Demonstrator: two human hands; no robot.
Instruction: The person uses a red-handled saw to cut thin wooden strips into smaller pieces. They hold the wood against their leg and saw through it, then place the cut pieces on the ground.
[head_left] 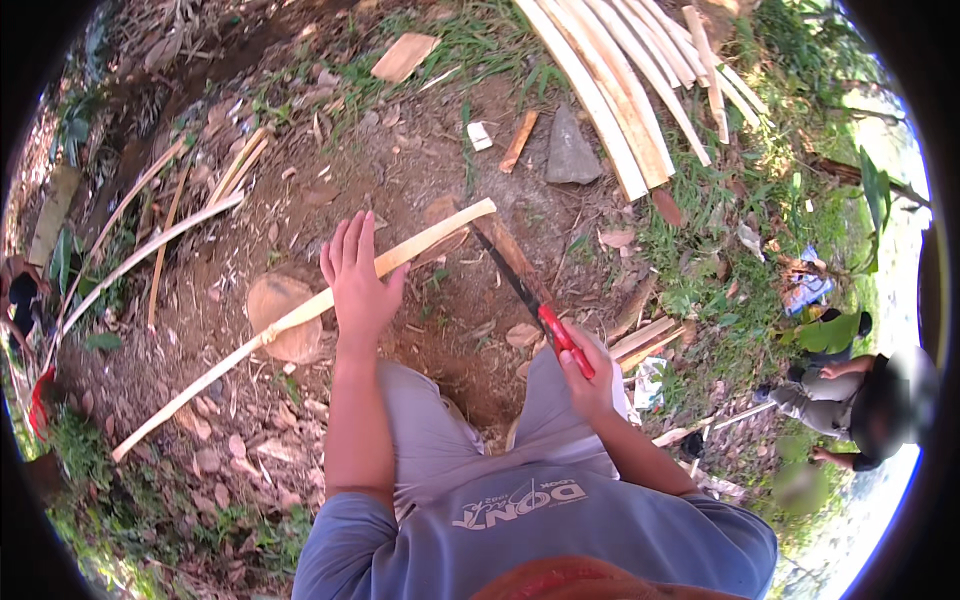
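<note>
A long pale wooden strip (230,360) runs slantwise from the lower left to a raised end in front of me. It passes over a round stump (284,312). My left hand (360,285) lies across the strip with its fingers stretched out and its thumb spread to the right. In my right hand (588,372) is the red handle of a long dark-bladed knife (520,285). The blade points up and left, and its tip comes close to the strip's upper end; whether they touch I cannot tell. Beside the blade is a flat brown piece of wood (508,246).
Several long planks (610,90) lie at the far right, near a grey stone (573,148). More thin strips (165,230) lie at the left. Leaves and wood scraps litter the ground. Another person (840,395) is at the right edge.
</note>
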